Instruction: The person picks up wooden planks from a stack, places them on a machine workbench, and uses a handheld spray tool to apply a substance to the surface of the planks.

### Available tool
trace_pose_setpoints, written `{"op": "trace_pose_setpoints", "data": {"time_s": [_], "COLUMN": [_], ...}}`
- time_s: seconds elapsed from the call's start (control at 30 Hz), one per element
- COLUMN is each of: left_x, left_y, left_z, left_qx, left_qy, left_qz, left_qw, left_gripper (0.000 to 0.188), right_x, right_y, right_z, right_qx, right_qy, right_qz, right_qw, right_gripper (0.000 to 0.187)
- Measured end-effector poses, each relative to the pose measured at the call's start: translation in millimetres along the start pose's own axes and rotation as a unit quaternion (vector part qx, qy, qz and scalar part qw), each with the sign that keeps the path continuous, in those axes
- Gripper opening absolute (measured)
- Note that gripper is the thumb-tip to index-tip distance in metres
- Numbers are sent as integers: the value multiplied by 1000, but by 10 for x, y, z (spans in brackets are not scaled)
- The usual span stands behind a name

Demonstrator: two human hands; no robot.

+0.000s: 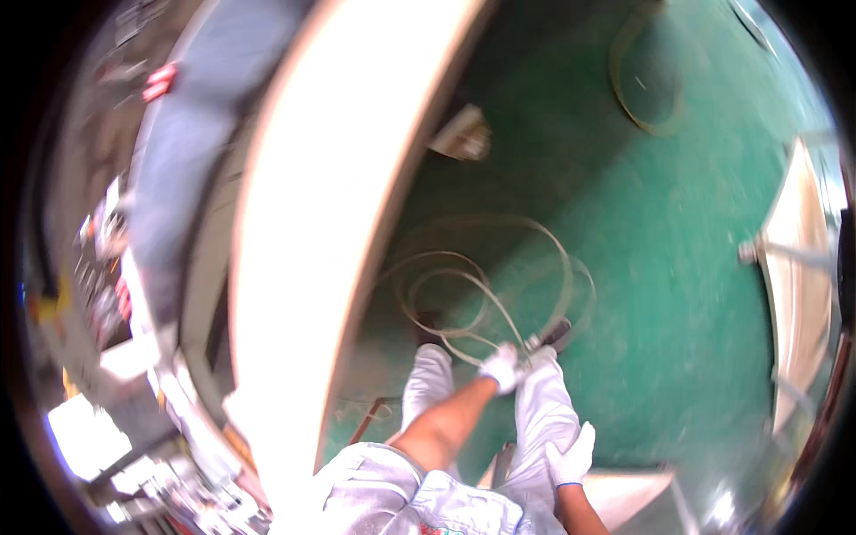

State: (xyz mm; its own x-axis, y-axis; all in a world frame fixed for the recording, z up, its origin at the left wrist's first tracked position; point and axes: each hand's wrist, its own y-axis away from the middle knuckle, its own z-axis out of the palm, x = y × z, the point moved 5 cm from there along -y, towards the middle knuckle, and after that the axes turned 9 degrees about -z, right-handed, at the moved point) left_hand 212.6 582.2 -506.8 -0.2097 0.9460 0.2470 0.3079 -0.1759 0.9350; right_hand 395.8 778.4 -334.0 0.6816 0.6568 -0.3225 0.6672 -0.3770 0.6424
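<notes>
My left hand (502,367), in a white glove, reaches down between my lower legs. Its fingers look closed, with a pale hose (511,323) running right by them. Just beyond lies a small greyish piece (533,342), close to my dark right shoe (557,333); blur hides whether the hand grips it. The hose spreads in loose loops on the green floor ahead of my feet. My right hand (571,456), gloved in white too, lies against my right leg near the knee, its fingers stretched out and nothing in it.
A long pale curved panel (330,196) rises close on my left. Another curved panel (800,276) stands at the far right on a support. A hose loop (646,125) and a pale box-like piece (462,134) lie on the green floor (678,267). Blurred clutter fills the far left.
</notes>
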Motion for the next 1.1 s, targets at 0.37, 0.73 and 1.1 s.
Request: {"op": "trace_pose_setpoints", "data": {"time_s": [0.37, 0.73, 1.1], "left_x": [670, -1383, -2821], "left_y": [3577, 5943, 6504], "left_z": [-996, -896, -397], "left_qx": [176, 477, 815], "left_qy": [178, 49, 265], "left_qz": [267, -20, -95], "left_qw": [931, 877, 507], "left_gripper": [28, 32, 36], "right_x": [-2578, -3962, -5347], "right_y": [509, 1628, 2495], "right_z": [-1453, -966, -204], "right_qx": [-116, -163, -191], "right_qy": [297, 308, 447], "right_qz": [-641, -721, -631], "right_qw": [698, 599, 605], "right_gripper": [66, 37, 58]}}
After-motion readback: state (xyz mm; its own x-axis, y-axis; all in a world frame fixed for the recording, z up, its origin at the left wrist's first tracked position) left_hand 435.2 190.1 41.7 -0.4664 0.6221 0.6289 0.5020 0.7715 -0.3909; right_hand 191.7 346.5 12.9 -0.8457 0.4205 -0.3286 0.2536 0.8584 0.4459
